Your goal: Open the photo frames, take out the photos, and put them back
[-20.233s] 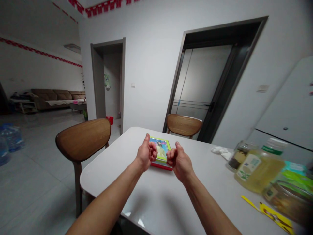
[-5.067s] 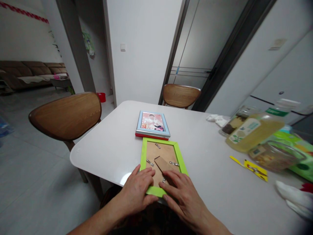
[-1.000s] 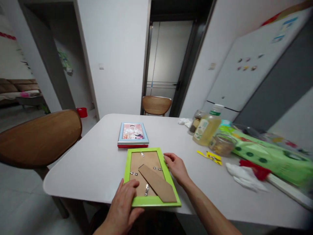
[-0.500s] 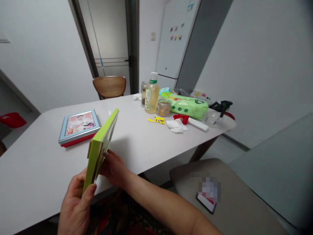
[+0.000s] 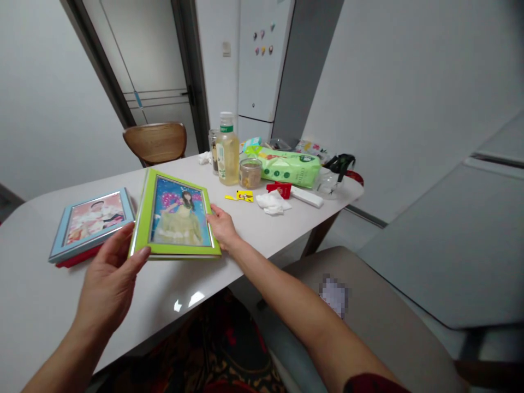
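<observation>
A lime-green picture frame [image 5: 180,250] is held tilted above the table, its picture of a figure in a pale yellow dress facing up toward me. My left hand [image 5: 114,267] grips its lower left corner, thumb on the front edge. On the right edge my right hand [image 5: 221,225] has its fingers closed around the side. Left of it, a light-blue picture frame [image 5: 65,232] lies on the table on top of something red [image 5: 82,257]. The back of the green frame is hidden from view.
Farther along the white table [image 5: 196,284] stand a drink bottle [image 5: 228,158], a glass jar [image 5: 250,173], a green tissue pack [image 5: 289,166], crumpled tissue [image 5: 272,202] and a white box [image 5: 306,197]. A wooden chair [image 5: 155,142] stands behind; a grey seat [image 5: 380,316] is at right.
The green frame has turned from edge-on to picture side toward me and tilted back. Both hands have kept hold of it. My view has shifted rightward.
</observation>
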`<state>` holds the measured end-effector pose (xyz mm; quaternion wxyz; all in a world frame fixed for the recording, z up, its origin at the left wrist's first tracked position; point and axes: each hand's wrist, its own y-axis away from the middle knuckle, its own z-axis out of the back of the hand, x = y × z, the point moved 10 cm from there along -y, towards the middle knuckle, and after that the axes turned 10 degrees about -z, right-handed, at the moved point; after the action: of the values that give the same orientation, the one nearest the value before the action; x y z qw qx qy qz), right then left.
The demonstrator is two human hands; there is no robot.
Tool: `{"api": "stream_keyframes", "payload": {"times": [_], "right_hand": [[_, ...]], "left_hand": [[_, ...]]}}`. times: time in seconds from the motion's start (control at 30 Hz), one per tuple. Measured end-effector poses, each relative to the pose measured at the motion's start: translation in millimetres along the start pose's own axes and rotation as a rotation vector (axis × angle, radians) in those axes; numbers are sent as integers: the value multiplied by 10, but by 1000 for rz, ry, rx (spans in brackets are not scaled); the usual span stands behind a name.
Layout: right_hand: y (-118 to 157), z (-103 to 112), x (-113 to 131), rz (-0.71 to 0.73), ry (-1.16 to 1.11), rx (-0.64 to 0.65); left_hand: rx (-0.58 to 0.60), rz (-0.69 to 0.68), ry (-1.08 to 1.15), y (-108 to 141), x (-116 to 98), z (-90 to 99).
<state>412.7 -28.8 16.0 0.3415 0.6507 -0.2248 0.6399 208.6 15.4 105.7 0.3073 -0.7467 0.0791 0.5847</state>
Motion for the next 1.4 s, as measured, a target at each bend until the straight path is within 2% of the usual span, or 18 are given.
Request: {"api": "stream_keyframes", "payload": {"times": [0.13, 0.23, 0.3, 0.43, 0.53, 0.6, 0.73, 0.83, 0.9, 0.97, 1.03, 1.07, 1.1, 1.17, 1.23, 1.3, 1.4], "right_hand": [[-409, 186, 92, 32, 237, -61], [-615, 149, 162, 56, 402, -76], [-717, 60, 197, 75, 489, -63], [-893, -153, 251, 131, 604, -15], [-1026, -279, 285, 170, 647, 7], [-1111, -344, 298, 185, 662, 10], [-1233, -409, 293, 190, 678, -22], [-1242, -383, 294, 187, 689, -64], [-1178, -362, 329, 198, 693, -83], [-1038, -387, 410, 235, 686, -98], [-824, -510, 517, 302, 656, -100], [-696, -631, 563, 343, 637, -77], [-561, -791, 595, 383, 617, -35], [-293, -1172, 611, 441, 577, 72], [-82, -1535, 574, 444, 541, 156], [26, -1783, 532, 404, 500, 170], [27, -1918, 501, 307, 418, 125]], "left_hand": [[-7, 202, -17, -89, 621, 34], [-26, 318, -108, -183, 990, 130], [-17, 318, -204, -284, 1103, 186], [23, 189, -598, -535, 1071, 278], [111, 114, -999, -701, 1023, 268], [151, 87, -1162, -794, 1026, 246], [166, 38, -1267, -918, 1043, 170], [197, 37, -1278, -895, 1030, 98], [242, -14, -1253, -840, 940, 57], [259, -160, -1224, -799, 735, 82], [197, -332, -1236, -790, 475, 274], [132, -377, -1273, -803, 366, 455], [70, -373, -1326, -827, 303, 673], [3, -253, -1433, -883, 294, 1135], [60, -134, -1467, -894, 366, 1443], [113, -119, -1455, -833, 375, 1554], [119, -143, -1414, -636, 312, 1515]]}}
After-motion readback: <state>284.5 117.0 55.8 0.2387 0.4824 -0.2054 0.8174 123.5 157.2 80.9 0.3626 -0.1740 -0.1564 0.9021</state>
